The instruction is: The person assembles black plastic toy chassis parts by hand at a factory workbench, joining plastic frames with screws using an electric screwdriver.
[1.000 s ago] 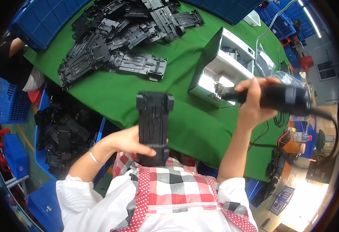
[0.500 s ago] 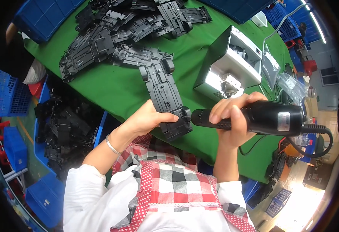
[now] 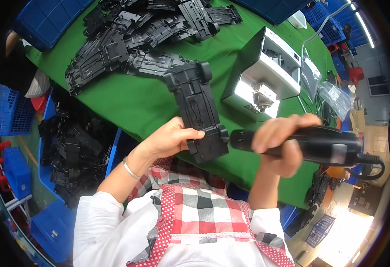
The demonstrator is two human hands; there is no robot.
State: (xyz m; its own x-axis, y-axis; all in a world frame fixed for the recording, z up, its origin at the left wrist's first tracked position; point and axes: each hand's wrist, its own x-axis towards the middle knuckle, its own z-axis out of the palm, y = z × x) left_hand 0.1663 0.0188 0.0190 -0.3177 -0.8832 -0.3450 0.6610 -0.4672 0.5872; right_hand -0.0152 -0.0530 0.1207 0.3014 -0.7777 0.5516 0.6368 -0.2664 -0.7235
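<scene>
My left hand (image 3: 176, 136) grips the near end of a black plastic toy car chassis (image 3: 198, 107), thumb on top. The chassis is held up over the green cloth, its far end pointing away from me. My right hand (image 3: 280, 143) is wrapped round a corded black electric screwdriver (image 3: 328, 144), held nearly level with its nose toward the chassis. A small gap shows between the nose and the wheel-arch edge of the chassis; the bit's tip cannot be made out. Beyond my right hand stands a screw feeder (image 3: 270, 73), a black-and-white box with a metal outlet.
Similar chassis (image 3: 150, 64) lie heaped at the back left of the green-clothed table (image 3: 115, 107). More black parts fill a blue bin (image 3: 77, 151) at my left. Blue crates (image 3: 52, 22) stand at the far corners. Clear plastic bags (image 3: 335, 98) lie right of the feeder.
The chassis has been raised and tilted, its far end now off the cloth. The screwdriver has shifted right, away from the chassis, and is blurred by motion.
</scene>
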